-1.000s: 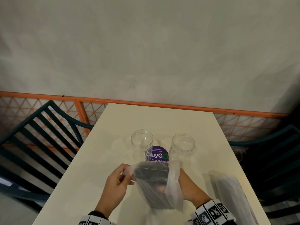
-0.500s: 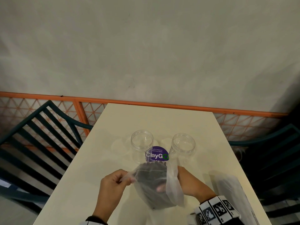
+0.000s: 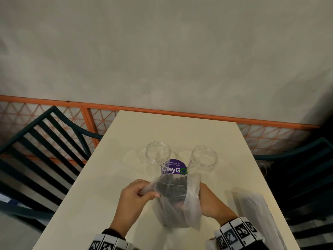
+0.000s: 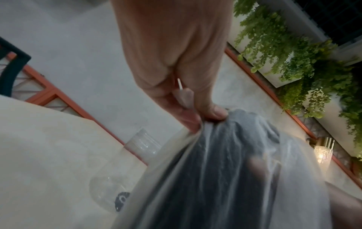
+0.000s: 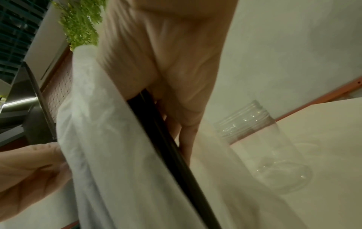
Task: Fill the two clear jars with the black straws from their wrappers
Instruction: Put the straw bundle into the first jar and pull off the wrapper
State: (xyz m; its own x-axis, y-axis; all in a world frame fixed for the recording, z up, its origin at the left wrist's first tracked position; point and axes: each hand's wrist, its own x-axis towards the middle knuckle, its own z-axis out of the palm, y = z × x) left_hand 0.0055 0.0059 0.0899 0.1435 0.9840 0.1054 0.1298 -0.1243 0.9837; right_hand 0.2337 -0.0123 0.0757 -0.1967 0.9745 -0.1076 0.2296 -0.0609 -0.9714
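Two clear jars, the left jar (image 3: 158, 156) and the right jar (image 3: 204, 159), stand open and empty at mid-table. Just in front of them, a thin plastic wrapper (image 3: 191, 201) holds a bundle of black straws (image 3: 173, 184), whose ends show at its open mouth. My left hand (image 3: 149, 193) pinches the wrapper's left edge between thumb and forefinger (image 4: 211, 113). My right hand (image 3: 209, 199) reaches into the wrapper from the right, and its fingers curl round the black straws (image 5: 166, 139). The fingertips are hidden by the plastic.
A second wrapper of straws (image 3: 255, 213) lies on the table (image 3: 108, 177) near the right edge. A purple round sticker (image 3: 173, 168) sits between the jars. Dark slatted chairs (image 3: 36, 150) stand at both sides, and an orange rail (image 3: 180, 114) runs along the far wall.
My left hand has drawn the wrapper's edge back toward me and to the left. The straw ends now show at the wrapper's mouth, closer to the jars.
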